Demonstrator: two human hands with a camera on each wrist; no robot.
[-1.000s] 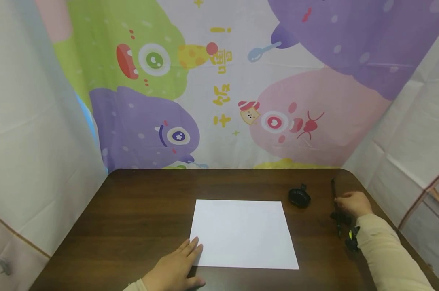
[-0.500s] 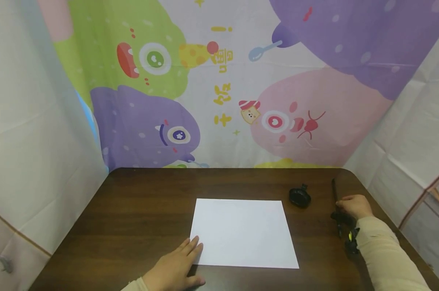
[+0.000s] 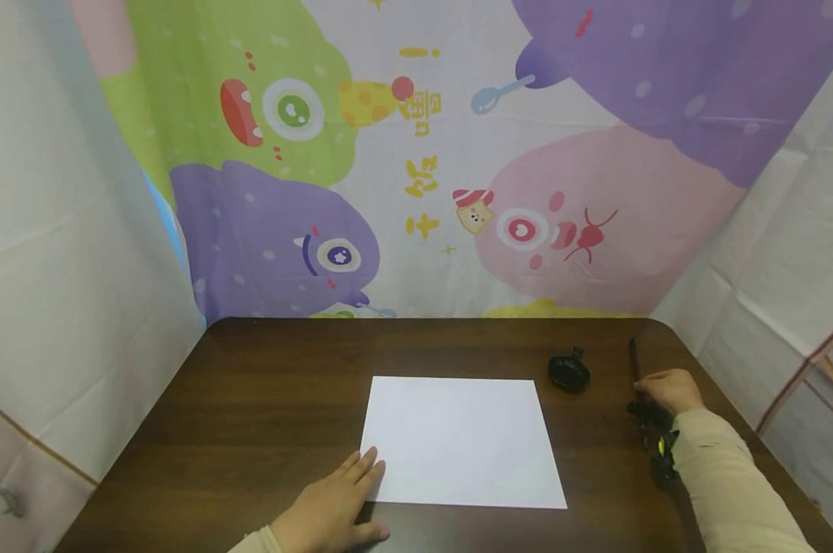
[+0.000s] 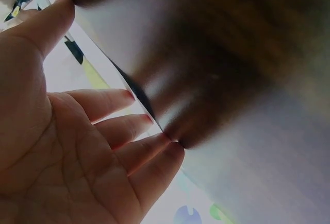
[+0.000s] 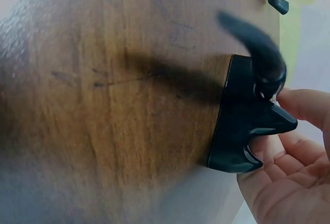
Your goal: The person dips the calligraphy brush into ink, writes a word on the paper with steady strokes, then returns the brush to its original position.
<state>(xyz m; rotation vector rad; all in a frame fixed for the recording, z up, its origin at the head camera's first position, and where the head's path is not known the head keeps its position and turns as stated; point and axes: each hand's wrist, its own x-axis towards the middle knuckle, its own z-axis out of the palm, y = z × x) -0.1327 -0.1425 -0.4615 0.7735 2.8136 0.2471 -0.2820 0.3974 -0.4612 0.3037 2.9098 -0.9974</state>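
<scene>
A white sheet of paper [image 3: 464, 445] lies flat at the middle of the table. My left hand [image 3: 326, 503] rests with straight, spread fingers on the sheet's lower left edge. Over at the right, my right hand [image 3: 675, 390] pinches a slender black stick [image 3: 634, 357] that looks like a writing brush. In the right wrist view, the stick's curved dark end [image 5: 260, 49] is at a glossy black rest [image 5: 232, 116] with pointed humps, standing on the wood. The palm partly hides the grip there. The left wrist view shows the left hand's fingertips [image 4: 178, 147] against the paper.
A small black dish [image 3: 568, 374] with a short stub handle stands between paper and right hand. A black device with a yellow mark [image 3: 662, 453] is beside the right sleeve. A printed cloth [image 3: 416, 284] hangs behind the brown table [image 3: 271, 384]; pale curtains flank it.
My right hand has shifted only slightly, still pinching the brush. The left hand, paper and dish stay put; the head view has moved a touch.
</scene>
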